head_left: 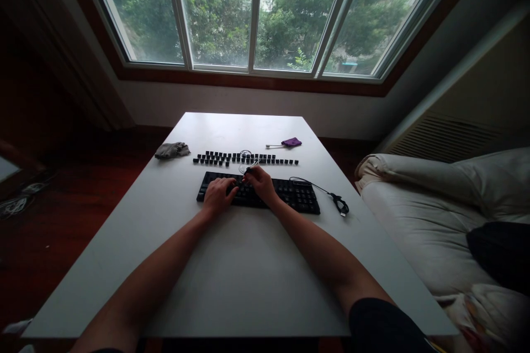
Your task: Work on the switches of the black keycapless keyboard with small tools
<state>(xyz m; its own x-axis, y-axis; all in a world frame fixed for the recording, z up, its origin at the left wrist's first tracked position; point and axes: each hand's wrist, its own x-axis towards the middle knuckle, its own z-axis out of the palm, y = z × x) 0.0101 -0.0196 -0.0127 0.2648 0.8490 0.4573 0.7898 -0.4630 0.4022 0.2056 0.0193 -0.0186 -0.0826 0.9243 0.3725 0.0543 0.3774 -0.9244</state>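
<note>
— Where is the keyboard being kept?
— The keyboard [298, 196] is being carried flat by the bench [248, 276], near its middle, and its left half is being covered by both hands.
— What is being done with the left hand?
— The left hand [218, 194] is being laid palm down on the keys. Its fingers [232, 190] are being held loosely bent, pointing towards the right hand. Nothing is being gripped by them.
— And the right hand?
— The right hand [261, 182] is being rested over the keyboard's far edge, and its fingers [250, 172] are being drawn together at a small dark piece [247, 169]. Whether that piece is being clamped cannot be told, since it is too small.
— What is being seen beyond those fingers?
— A thin wire [244, 165] is lying just beside them. Rows of loose keycaps [223, 159] are being kept just beyond the keyboard, parallel to it. A cable [331, 194] is being trailed from the keyboard's right end. A grey cloth [173, 149] is lying left of the keycaps and a purple cloth [291, 142] is lying far right, both well apart from the hands.
</note>
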